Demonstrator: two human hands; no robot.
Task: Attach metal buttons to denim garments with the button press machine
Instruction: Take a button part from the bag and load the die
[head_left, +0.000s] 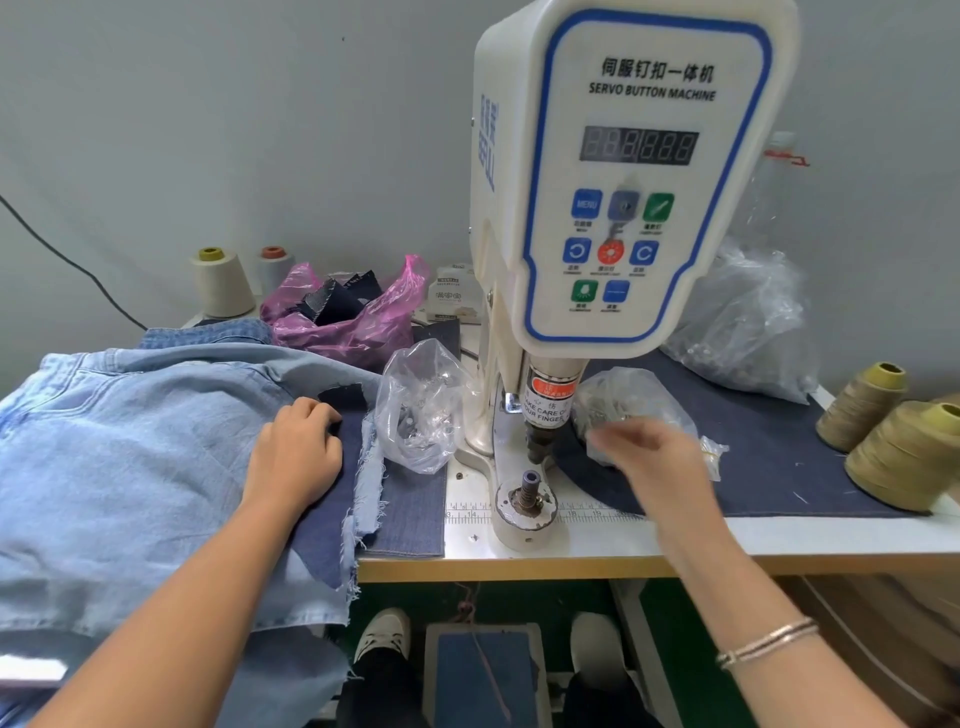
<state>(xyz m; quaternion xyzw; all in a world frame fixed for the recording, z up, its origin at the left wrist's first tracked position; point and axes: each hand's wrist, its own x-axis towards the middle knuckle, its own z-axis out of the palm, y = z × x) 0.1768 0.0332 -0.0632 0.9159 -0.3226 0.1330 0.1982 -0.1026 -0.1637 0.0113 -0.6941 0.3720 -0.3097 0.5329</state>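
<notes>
The white servo button machine (618, 171) stands at the table's middle, its punch (537, 441) raised above the round lower die (525, 501). A light blue denim garment (130, 467) is piled on the left. My left hand (296, 452) rests on it with curled fingers at a dark denim piece (332, 488). My right hand (660, 457) is blurred, just right of the punch, in front of a clear bag of metal parts (623, 400). Whether it holds a button cannot be made out.
Another clear bag (421, 410) with metal pieces lies left of the machine. A pink bag of denim scraps (348, 317) and thread cones (221, 283) sit at the back. Olive thread cones (904, 452) stand at the right edge. A foot pedal (483, 675) lies below the table.
</notes>
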